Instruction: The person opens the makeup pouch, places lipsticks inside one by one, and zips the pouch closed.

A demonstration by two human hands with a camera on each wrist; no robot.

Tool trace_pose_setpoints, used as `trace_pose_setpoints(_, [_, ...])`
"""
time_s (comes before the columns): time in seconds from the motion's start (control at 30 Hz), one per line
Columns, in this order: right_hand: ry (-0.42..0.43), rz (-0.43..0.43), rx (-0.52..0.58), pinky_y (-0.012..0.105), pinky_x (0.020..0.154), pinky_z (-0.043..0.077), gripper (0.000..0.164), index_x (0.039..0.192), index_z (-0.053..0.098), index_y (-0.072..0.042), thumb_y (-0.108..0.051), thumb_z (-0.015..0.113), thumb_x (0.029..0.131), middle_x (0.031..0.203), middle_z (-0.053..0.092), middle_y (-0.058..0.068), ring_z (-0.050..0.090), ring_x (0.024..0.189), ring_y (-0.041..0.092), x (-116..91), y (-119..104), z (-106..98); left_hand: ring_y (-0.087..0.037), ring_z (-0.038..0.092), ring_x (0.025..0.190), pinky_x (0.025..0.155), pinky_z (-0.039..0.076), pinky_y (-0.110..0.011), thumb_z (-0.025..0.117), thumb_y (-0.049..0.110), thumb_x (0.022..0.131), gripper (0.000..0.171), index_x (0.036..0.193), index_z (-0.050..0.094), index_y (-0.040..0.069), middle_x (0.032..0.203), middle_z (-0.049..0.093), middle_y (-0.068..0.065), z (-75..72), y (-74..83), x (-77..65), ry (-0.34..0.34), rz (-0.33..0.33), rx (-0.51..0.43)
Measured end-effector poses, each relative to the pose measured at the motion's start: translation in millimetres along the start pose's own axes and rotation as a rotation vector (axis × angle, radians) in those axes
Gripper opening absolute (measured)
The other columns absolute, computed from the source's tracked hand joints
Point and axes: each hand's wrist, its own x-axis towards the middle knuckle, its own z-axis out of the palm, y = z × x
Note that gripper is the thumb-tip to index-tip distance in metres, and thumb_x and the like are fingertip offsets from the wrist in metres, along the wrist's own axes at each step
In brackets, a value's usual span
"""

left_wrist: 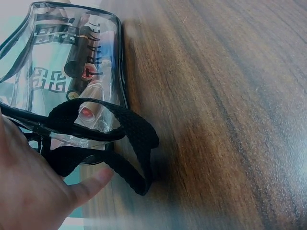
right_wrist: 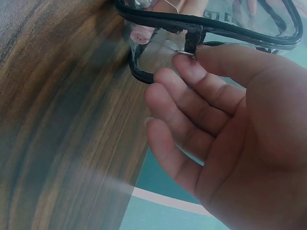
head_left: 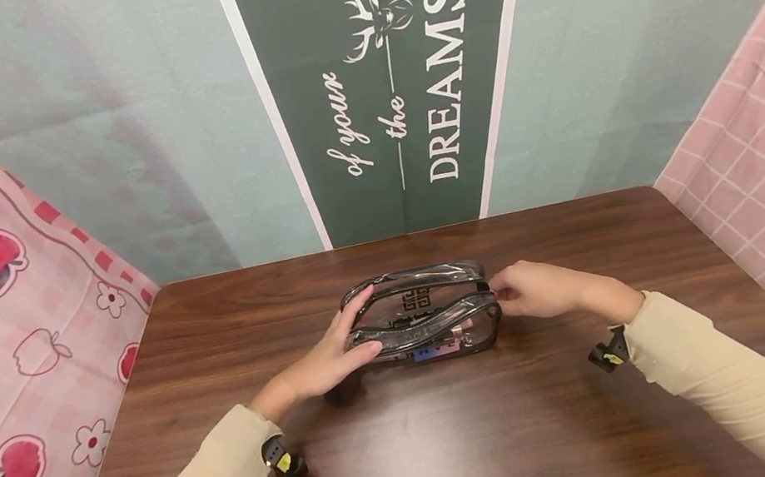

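Observation:
A clear pouch (head_left: 470, 333) with black edging stands on the table, its top gaping. Cosmetic tubes (left_wrist: 79, 57) show through its wall, beside the printed word TRAVEL. My left hand (head_left: 330, 357) spans the pouch's left end, fingers and thumb spread and fairly straight, touching the far and near rims. Beside that thumb hangs a black strap loop (left_wrist: 136, 139). At the right end my right hand (head_left: 539, 288) pinches a small metal zipper pull (right_wrist: 186, 52) between thumb and index finger. The other right fingers are loosely bent, and most of the pull is hidden.
The brown wooden table (head_left: 417, 444) extends around the pouch. Behind it hangs a green cloth (head_left: 415, 208) with a deer and lettering. Pink patterned cloths (head_left: 8, 360) flank both sides. A black wrist device (head_left: 286, 461) is strapped at each cuff.

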Motion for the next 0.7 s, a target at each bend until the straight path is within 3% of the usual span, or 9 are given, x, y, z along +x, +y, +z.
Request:
trace_pose_setpoints(0.1, [-0.034, 0.019, 0.061, 0.024, 0.057, 0.038, 0.017, 0.081, 0.061, -0.012, -0.002, 0.062, 0.094, 0.068, 0.050, -0.005, 0.045, 0.061, 0.006, 0.1, 3.2, 1.1, -0.037, 0.011, 0.153, 0.115, 0.023, -0.065, 0.059, 0.044, 0.102, 0.081, 0.164, 0.009, 0.032, 0.169, 0.003, -0.011, 0.2, 0.0, 0.6, 0.001, 0.002, 0.001])
trace_pose_setpoints(0.2, [-0.100, 0.055, 0.193, 0.026, 0.058, 0.048, 0.009, 0.096, 0.064, -0.005, -0.006, 0.056, 0.099, 0.076, 0.061, -0.001, 0.056, 0.067, 0.011, -0.9, 7.9, 2.7, -0.037, 0.011, 0.153, 0.114, 0.023, -0.065, 0.059, 0.044, 0.102, 0.081, 0.164, 0.009, 0.032, 0.169, 0.003, -0.010, 0.4, -0.2, 1.1, -0.001, 0.002, -0.001])
trace_pose_setpoints(0.3, [-0.174, 0.093, 0.334, 0.031, 0.059, 0.054, 0.019, 0.111, 0.061, 0.002, -0.013, 0.050, 0.105, 0.084, 0.067, 0.005, 0.063, 0.075, 0.018, -2.5, 13.4, 5.1, -0.036, 0.011, 0.153, 0.114, 0.024, -0.065, 0.058, 0.044, 0.102, 0.080, 0.164, 0.009, 0.032, 0.169, 0.003, -0.010, 0.6, -0.3, 1.7, -0.002, 0.002, -0.001])
trace_pose_setpoints(0.4, [-0.232, 0.126, 0.436, 0.032, 0.060, 0.055, 0.024, 0.111, 0.057, 0.004, -0.016, 0.045, 0.108, 0.083, 0.065, 0.008, 0.065, 0.076, 0.020, -3.3, 18.3, 7.7, -0.036, 0.011, 0.153, 0.114, 0.024, -0.065, 0.058, 0.045, 0.102, 0.080, 0.164, 0.009, 0.033, 0.169, 0.003, -0.009, 1.1, 0.1, 2.4, 0.001, 0.001, 0.008])
trace_pose_setpoints(0.53, [-0.253, 0.144, 0.479, 0.031, 0.061, 0.055, 0.022, 0.105, 0.056, 0.000, -0.016, 0.042, 0.109, 0.081, 0.063, 0.008, 0.064, 0.075, 0.019, -3.6, 19.8, 9.4, -0.035, 0.011, 0.153, 0.113, 0.024, -0.067, 0.058, 0.044, 0.102, 0.078, 0.164, 0.011, 0.034, 0.169, 0.006, -0.007, 2.3, 0.7, 1.9, 0.019, 0.001, 0.011])
trace_pose_setpoints(0.7, [-0.254, 0.131, 0.457, 0.032, 0.061, 0.054, 0.024, 0.100, 0.059, 0.000, -0.011, 0.039, 0.108, 0.081, 0.063, 0.008, 0.063, 0.076, 0.020, -4.0, 15.6, 8.9, -0.038, 0.025, 0.148, 0.111, 0.028, -0.067, 0.058, 0.037, 0.103, 0.074, 0.164, 0.016, 0.032, 0.167, 0.013, -0.007, 6.2, -2.5, -0.9, 0.071, 0.030, -0.002])
